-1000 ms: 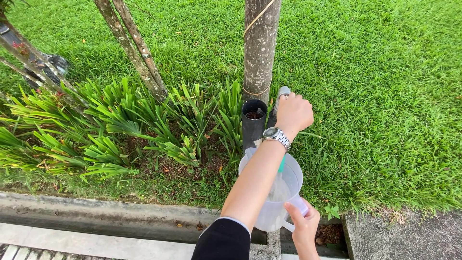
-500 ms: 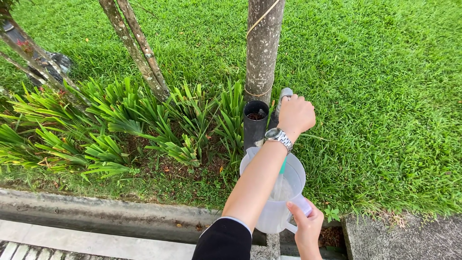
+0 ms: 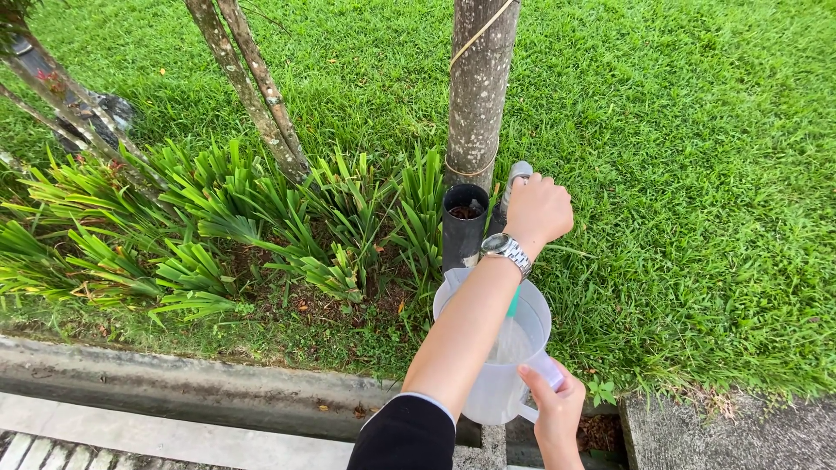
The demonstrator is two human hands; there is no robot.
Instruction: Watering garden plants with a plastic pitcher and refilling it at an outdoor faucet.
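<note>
left hand (image 3: 539, 211) fisted round grey tap (image 3: 514, 181); right hand (image 3: 554, 416) clasps jug (image 3: 501, 348) handle (water inside).

A translucent white plastic jug (image 3: 509, 348) stands upright at the near edge of the grass, just right of centre, its handle on the near right side. It holds some clear water, and a thin stream falls into it from above. A grey tap (image 3: 514, 178) stands just beyond the jug, right of a black pipe; only its rounded top shows. A green spout piece shows just above the jug's rim.
</note>
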